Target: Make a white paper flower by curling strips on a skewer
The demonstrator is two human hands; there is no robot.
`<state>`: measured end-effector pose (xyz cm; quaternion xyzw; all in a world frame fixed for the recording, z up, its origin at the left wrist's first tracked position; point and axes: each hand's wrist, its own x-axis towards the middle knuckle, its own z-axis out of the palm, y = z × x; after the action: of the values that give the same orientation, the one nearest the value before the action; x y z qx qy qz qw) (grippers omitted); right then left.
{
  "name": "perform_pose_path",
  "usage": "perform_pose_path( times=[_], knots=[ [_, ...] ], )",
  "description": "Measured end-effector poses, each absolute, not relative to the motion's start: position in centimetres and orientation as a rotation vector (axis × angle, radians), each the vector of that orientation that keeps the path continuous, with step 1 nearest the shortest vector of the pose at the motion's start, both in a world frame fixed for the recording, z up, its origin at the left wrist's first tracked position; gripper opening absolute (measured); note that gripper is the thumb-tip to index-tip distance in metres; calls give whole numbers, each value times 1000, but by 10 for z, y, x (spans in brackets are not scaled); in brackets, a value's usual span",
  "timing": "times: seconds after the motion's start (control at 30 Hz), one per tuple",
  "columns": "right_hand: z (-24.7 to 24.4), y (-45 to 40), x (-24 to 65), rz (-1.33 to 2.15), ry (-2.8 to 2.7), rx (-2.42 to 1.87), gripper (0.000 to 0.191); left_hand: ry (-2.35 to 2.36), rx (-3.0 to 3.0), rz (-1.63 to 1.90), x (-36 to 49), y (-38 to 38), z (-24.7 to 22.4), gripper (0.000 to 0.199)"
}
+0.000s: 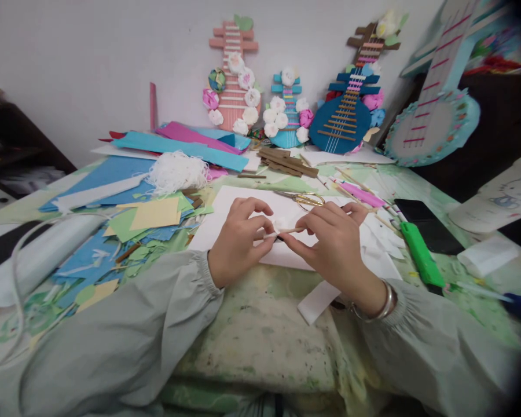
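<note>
Between my two hands is a small white piece, thin and partly curled, that looks like paper point(281, 225). My left hand point(241, 243) pinches its left end between thumb and fingers. On the other side, my right hand point(334, 243) grips the right end with thumb and forefinger, its other fingers curled. Both hands are over a white sheet point(226, 202) on the table. Just behind them lie gold-handled scissors point(311, 200). A white paper strip point(316, 301) lies under my right wrist.
Colored paper scraps point(150, 214) and a bundle of white string point(178, 171) lie left. Brown cardboard strips point(286, 161) are behind. At right are a green cutter point(421, 252), a black phone point(429, 223) and a white cup point(499, 197). Decorated lute models, one pink point(234, 75), lean against the wall.
</note>
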<state>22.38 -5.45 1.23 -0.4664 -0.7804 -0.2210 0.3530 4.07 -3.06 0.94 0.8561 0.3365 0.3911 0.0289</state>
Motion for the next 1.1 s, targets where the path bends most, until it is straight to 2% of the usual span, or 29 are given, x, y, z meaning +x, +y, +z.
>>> perform_pose_path(
  times=[0.67, 0.9, 1.1],
  knots=[
    [12, -56, 223, -488, -2101, -1276, 28, 984, 2775, 1303, 44, -32, 4, 10],
    [11, -56, 225, -516, -2036, -1179, 31, 955, 2774, 1304, 44, -34, 6, 11],
    [9, -55, 229, -538, -2061, -1113, 26, 951, 2743, 1295, 44, -35, 8, 13]
  ],
)
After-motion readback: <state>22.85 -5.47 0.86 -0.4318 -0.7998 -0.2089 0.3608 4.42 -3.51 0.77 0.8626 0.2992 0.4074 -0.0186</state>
